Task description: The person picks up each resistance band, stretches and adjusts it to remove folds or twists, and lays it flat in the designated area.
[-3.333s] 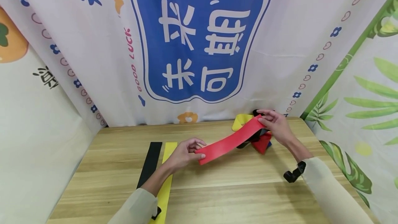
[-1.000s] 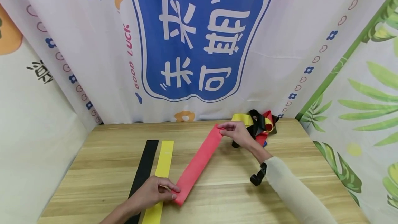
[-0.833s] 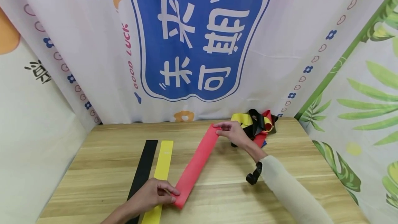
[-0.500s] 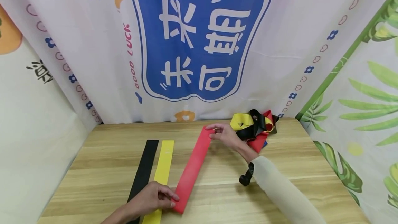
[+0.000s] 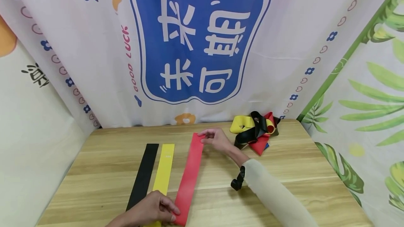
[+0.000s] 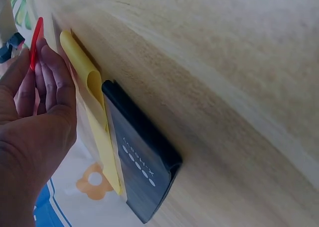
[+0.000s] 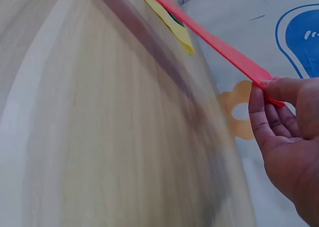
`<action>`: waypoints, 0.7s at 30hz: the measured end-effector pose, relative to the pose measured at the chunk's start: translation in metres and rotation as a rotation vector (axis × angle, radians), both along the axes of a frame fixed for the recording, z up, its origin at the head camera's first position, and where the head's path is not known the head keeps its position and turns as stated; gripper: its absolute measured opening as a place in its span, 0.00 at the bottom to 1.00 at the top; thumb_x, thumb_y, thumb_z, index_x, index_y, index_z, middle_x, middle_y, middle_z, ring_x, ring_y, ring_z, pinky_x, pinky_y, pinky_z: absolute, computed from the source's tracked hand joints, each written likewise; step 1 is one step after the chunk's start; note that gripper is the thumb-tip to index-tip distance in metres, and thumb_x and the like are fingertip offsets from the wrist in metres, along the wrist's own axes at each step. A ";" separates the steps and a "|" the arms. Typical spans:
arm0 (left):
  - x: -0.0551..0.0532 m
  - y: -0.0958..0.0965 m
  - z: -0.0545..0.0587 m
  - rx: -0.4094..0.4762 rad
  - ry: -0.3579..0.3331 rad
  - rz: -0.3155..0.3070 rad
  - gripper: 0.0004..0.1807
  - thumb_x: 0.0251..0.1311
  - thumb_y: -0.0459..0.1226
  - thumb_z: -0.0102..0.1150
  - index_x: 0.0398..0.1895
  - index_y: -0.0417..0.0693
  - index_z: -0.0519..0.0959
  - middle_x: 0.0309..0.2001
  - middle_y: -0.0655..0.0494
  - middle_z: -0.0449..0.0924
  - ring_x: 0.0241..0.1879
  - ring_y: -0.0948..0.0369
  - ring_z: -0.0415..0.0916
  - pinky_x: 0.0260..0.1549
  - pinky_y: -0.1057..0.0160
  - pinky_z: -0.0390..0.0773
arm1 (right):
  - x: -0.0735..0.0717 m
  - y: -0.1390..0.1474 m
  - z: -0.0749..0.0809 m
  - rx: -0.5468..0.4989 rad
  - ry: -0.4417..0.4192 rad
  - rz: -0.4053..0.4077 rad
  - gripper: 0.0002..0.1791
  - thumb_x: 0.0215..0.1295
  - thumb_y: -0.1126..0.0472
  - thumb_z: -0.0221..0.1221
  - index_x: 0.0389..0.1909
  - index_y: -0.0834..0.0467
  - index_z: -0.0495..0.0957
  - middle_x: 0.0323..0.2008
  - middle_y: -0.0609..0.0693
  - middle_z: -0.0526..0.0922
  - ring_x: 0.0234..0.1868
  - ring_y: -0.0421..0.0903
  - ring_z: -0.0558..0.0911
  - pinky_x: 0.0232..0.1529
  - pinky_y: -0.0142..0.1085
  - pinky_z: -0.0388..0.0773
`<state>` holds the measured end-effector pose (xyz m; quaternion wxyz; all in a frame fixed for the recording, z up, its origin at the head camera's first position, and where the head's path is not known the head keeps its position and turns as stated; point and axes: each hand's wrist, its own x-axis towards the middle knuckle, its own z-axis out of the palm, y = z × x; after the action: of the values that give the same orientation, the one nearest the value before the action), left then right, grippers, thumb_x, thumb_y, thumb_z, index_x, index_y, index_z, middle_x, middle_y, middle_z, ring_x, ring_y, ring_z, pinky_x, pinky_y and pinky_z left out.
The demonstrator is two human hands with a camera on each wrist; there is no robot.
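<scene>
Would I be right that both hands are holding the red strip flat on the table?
Not quite: in the right wrist view, the red strip is held off the table at its far end. The left hand and right hand hold it.

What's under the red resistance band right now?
The right wrist view shows wooden tabletop and a shadow beneath the raised red resistance band; in the head view, the strip it covers can't be seen.
</scene>
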<state>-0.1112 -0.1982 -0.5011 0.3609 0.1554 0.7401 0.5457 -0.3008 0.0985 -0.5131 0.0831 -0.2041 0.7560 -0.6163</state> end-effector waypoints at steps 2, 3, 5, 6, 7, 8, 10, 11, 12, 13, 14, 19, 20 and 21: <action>0.001 0.000 0.001 -0.019 -0.016 0.008 0.05 0.63 0.32 0.73 0.41 0.43 0.92 0.35 0.50 0.90 0.30 0.65 0.80 0.31 0.71 0.80 | 0.000 -0.004 -0.002 0.007 -0.002 -0.003 0.15 0.65 0.75 0.68 0.53 0.68 0.86 0.48 0.61 0.89 0.38 0.41 0.86 0.46 0.50 0.88; 0.002 0.000 0.001 -0.031 -0.021 0.012 0.05 0.63 0.32 0.73 0.41 0.43 0.92 0.34 0.51 0.90 0.30 0.65 0.80 0.31 0.71 0.79 | 0.000 -0.006 -0.003 0.010 -0.002 -0.006 0.15 0.65 0.75 0.67 0.53 0.67 0.86 0.48 0.60 0.89 0.39 0.41 0.86 0.46 0.50 0.88; 0.003 -0.001 0.001 -0.050 -0.030 0.021 0.05 0.62 0.32 0.74 0.41 0.43 0.92 0.34 0.52 0.90 0.30 0.65 0.79 0.32 0.71 0.79 | 0.000 -0.009 -0.004 0.020 -0.001 -0.015 0.15 0.65 0.75 0.68 0.52 0.66 0.87 0.46 0.58 0.90 0.39 0.41 0.86 0.46 0.49 0.88; 0.003 -0.001 0.000 -0.055 -0.033 0.025 0.05 0.62 0.32 0.74 0.41 0.43 0.92 0.34 0.52 0.89 0.30 0.64 0.79 0.32 0.71 0.79 | 0.000 -0.011 -0.006 0.019 -0.003 -0.019 0.15 0.65 0.75 0.68 0.52 0.66 0.87 0.46 0.58 0.90 0.39 0.42 0.86 0.46 0.48 0.88; 0.004 -0.001 0.000 -0.059 -0.037 0.029 0.05 0.62 0.32 0.74 0.41 0.43 0.92 0.34 0.53 0.89 0.30 0.64 0.79 0.32 0.71 0.79 | 0.001 -0.012 -0.007 0.022 -0.002 -0.022 0.15 0.65 0.75 0.68 0.52 0.66 0.87 0.45 0.57 0.90 0.39 0.42 0.86 0.45 0.47 0.88; 0.004 -0.001 -0.001 -0.061 -0.036 0.031 0.06 0.61 0.32 0.75 0.40 0.43 0.92 0.34 0.53 0.89 0.30 0.64 0.79 0.32 0.71 0.79 | 0.001 -0.014 -0.008 0.023 -0.002 -0.024 0.15 0.65 0.75 0.68 0.52 0.66 0.87 0.45 0.57 0.90 0.39 0.42 0.87 0.45 0.45 0.88; 0.005 -0.002 -0.002 -0.062 -0.038 0.037 0.06 0.60 0.31 0.75 0.40 0.42 0.91 0.34 0.53 0.89 0.31 0.63 0.79 0.32 0.70 0.79 | 0.001 -0.017 -0.010 0.028 -0.001 -0.031 0.15 0.65 0.74 0.69 0.52 0.65 0.87 0.46 0.58 0.90 0.39 0.42 0.87 0.44 0.40 0.88; 0.005 -0.002 -0.003 -0.062 -0.038 0.040 0.06 0.60 0.31 0.75 0.39 0.42 0.91 0.33 0.53 0.89 0.31 0.63 0.79 0.32 0.70 0.80 | 0.000 -0.018 -0.011 0.028 -0.002 -0.036 0.15 0.65 0.75 0.69 0.52 0.65 0.87 0.46 0.58 0.90 0.40 0.42 0.87 0.43 0.38 0.87; 0.005 -0.003 -0.004 -0.058 -0.039 0.041 0.06 0.59 0.31 0.76 0.39 0.41 0.91 0.33 0.53 0.89 0.31 0.63 0.80 0.32 0.70 0.80 | 0.000 -0.020 -0.013 0.029 -0.005 -0.041 0.15 0.65 0.75 0.69 0.52 0.65 0.87 0.46 0.58 0.90 0.40 0.42 0.87 0.43 0.36 0.87; 0.004 -0.003 -0.004 -0.058 -0.037 0.041 0.06 0.59 0.31 0.76 0.39 0.41 0.91 0.33 0.53 0.89 0.31 0.63 0.80 0.32 0.70 0.80 | 0.000 -0.021 -0.013 0.031 -0.005 -0.046 0.15 0.65 0.75 0.69 0.51 0.65 0.87 0.46 0.58 0.90 0.40 0.42 0.87 0.42 0.35 0.87; 0.004 -0.003 -0.004 -0.058 -0.036 0.041 0.06 0.59 0.31 0.76 0.39 0.41 0.90 0.33 0.53 0.89 0.32 0.62 0.80 0.33 0.70 0.80 | -0.001 -0.022 -0.014 0.033 -0.006 -0.051 0.15 0.64 0.75 0.69 0.51 0.65 0.87 0.47 0.58 0.90 0.40 0.42 0.87 0.42 0.34 0.86; 0.002 -0.004 -0.006 -0.067 -0.035 0.030 0.05 0.59 0.30 0.75 0.39 0.41 0.90 0.34 0.52 0.89 0.32 0.61 0.81 0.34 0.69 0.82 | -0.002 -0.031 -0.018 0.057 -0.013 -0.052 0.15 0.64 0.76 0.68 0.51 0.64 0.87 0.46 0.57 0.90 0.40 0.41 0.86 0.42 0.33 0.85; 0.002 -0.004 -0.006 -0.075 -0.034 0.026 0.06 0.60 0.30 0.75 0.39 0.41 0.90 0.34 0.52 0.89 0.32 0.61 0.81 0.34 0.69 0.82 | -0.002 -0.032 -0.019 0.061 -0.016 -0.050 0.15 0.64 0.76 0.68 0.50 0.64 0.87 0.45 0.57 0.90 0.39 0.41 0.86 0.41 0.33 0.86; 0.002 -0.004 -0.006 -0.082 -0.033 0.023 0.06 0.60 0.30 0.75 0.39 0.42 0.90 0.34 0.53 0.89 0.32 0.61 0.81 0.35 0.69 0.83 | -0.002 -0.034 -0.019 0.063 -0.021 -0.047 0.15 0.64 0.76 0.68 0.50 0.65 0.87 0.45 0.57 0.90 0.39 0.41 0.85 0.41 0.33 0.86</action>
<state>-0.1089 -0.2020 -0.5069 0.3729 0.1229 0.7574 0.5217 -0.3026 0.0641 -0.5326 0.0829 -0.1772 0.7788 -0.5960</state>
